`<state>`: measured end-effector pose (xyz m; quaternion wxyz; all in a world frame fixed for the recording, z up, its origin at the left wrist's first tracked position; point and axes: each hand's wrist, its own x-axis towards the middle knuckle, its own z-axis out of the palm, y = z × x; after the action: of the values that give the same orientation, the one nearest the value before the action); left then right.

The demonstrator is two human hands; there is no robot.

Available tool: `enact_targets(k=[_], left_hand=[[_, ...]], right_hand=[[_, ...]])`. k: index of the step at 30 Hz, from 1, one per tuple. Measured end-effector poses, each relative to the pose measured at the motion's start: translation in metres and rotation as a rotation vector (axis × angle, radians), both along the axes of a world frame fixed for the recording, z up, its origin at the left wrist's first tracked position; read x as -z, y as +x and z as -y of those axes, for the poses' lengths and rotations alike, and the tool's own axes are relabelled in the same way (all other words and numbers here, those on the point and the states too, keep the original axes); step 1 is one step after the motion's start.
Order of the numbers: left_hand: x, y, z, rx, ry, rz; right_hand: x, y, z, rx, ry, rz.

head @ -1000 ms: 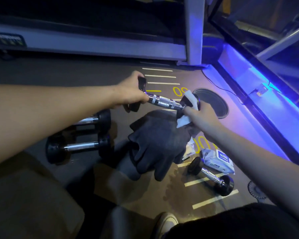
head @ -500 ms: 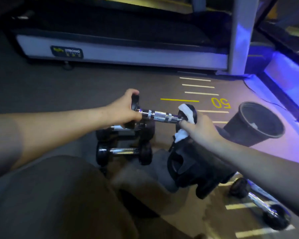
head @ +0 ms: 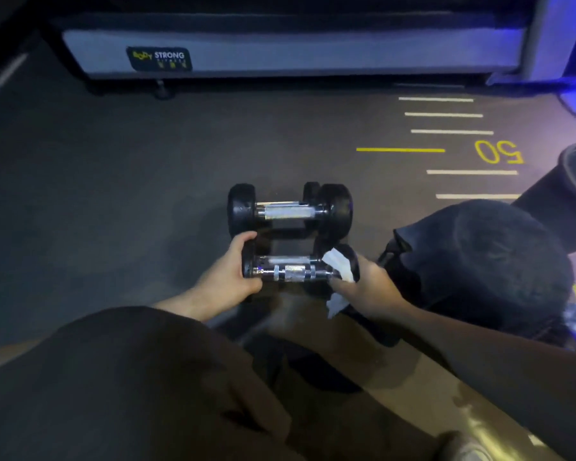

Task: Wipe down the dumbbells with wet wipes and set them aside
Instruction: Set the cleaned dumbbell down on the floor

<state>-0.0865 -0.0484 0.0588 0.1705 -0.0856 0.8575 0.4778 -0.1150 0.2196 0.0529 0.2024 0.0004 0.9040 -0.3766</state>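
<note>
- The grey gym floor (head: 130,194) fills most of the view; every place below is given relative to the held dumbbell near its middle.
- A treadmill base (head: 280,54) with a "STRONG" label runs across the top of the view, far beyond the held dumbbell.
- A dark bag (head: 486,261) of soft fabric sits on the floor just right of the held dumbbell, right behind the right hand.
- A black bin (head: 566,201) lies tilted to the upper right of it, beyond the bag.
- White and yellow floor markings (head: 446,131), with a yellow "50", lie up and to the right of it.
- A floor dumbbell (head: 290,211) with black ends and a chrome handle rests just beyond the held one, parallel to it; a further black end shows behind its right end.
- The held dumbbell (head: 293,272) lies level between the two hands, low over the floor; another chrome bar shows right behind its handle, and whether they touch cannot be told.
- The left hand (head: 230,277) grips its left black end, with fingers curled over the top and the thumb underneath.
- The right hand (head: 369,291) grips its right end, pressing a wipe against it with curled fingers.
- The white wet wipe (head: 340,267) is crumpled over the right end, a tail of it hanging below the hand.
</note>
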Motion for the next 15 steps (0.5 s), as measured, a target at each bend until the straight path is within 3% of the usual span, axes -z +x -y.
enact_targets(k=[10, 15], left_hand=[[0.068, 0.042, -0.015, -0.125, 0.058, -0.015], [0.082, 0.049, -0.023, -0.181, -0.055, -0.023]], right_hand=[[0.055, 0.020, 0.002, -0.044, 0.062, 0.087], [0.065, 0.020, -0.001, -0.058, 0.094, 0.117]])
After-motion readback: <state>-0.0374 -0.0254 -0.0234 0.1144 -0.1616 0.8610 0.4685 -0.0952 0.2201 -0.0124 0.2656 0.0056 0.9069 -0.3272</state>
